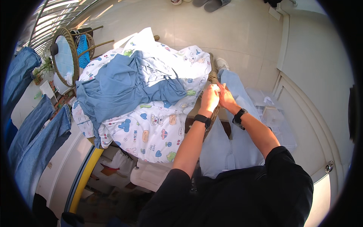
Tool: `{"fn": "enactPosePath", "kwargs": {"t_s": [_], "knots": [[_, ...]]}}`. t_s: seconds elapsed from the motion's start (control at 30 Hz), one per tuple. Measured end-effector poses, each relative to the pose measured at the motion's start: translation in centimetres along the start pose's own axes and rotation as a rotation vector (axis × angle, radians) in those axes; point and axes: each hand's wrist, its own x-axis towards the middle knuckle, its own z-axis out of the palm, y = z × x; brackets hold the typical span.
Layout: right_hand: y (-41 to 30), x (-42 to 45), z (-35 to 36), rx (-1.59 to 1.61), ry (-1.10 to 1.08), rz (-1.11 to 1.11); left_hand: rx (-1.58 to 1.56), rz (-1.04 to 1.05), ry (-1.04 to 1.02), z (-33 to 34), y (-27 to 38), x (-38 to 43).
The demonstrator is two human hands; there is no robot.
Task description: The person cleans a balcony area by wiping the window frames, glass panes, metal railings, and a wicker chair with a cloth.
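My left hand point(210, 98) and my right hand point(226, 96) are together above the near edge of a rattan frame point(212, 71). Their fingers meet in bright sunlight. Whether a small thing lies between them, or whether they grip the frame, I cannot make out. A white cloth printed with cartoon figures point(154, 133) is draped over the rattan furniture. A crumpled blue garment point(119, 82) rests on this cloth, apart from both hands, with one end hanging over the far left edge.
Denim clothes point(42, 142) hang at the left. Beyond the cloth stand a round rattan-rimmed tabletop point(64, 56) and a metal railing point(54, 17). To the right are clear plastic boxes point(270, 116) and a white door point(306, 124). Grey slippers point(212, 5) lie on the tiled floor point(241, 31).
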Motion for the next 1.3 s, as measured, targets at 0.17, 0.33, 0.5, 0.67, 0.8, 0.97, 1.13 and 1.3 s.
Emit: {"fn": "enactPosePath", "kwargs": {"t_s": [0.17,0.33,0.5,0.67,0.8,0.97,1.13,1.3], "knots": [[1.6,2.5,-0.3,0.246,-0.044,0.187,0.061,-0.075,-0.106,1.6,0.6,3.9],[1.0,4.2,-0.3,0.238,-0.076,0.277,0.167,-0.105,-0.234,0.7,0.9,5.6],[-3.0,2.1,-0.4,0.079,-0.218,0.297,0.251,-0.223,-0.214,-2.0,-0.1,2.4],[-4.0,1.2,1.7,-0.269,-0.336,0.169,0.177,-0.353,-0.248,-3.9,-1.4,-0.9],[-2.9,1.9,2.3,-0.189,-0.204,0.136,0.217,-0.315,-0.153,-2.1,-3.0,-0.1],[-1.3,3.8,0.9,0.162,-0.208,0.182,0.224,-0.301,-0.153,-1.2,-0.7,3.4],[2.0,4.3,1.2,0.328,-0.097,0.258,0.259,-0.204,-0.329,0.6,1.2,6.2],[1.7,4.1,2.0,0.291,-0.017,0.212,0.199,0.098,-0.357,3.3,-4.1,7.5]]}}
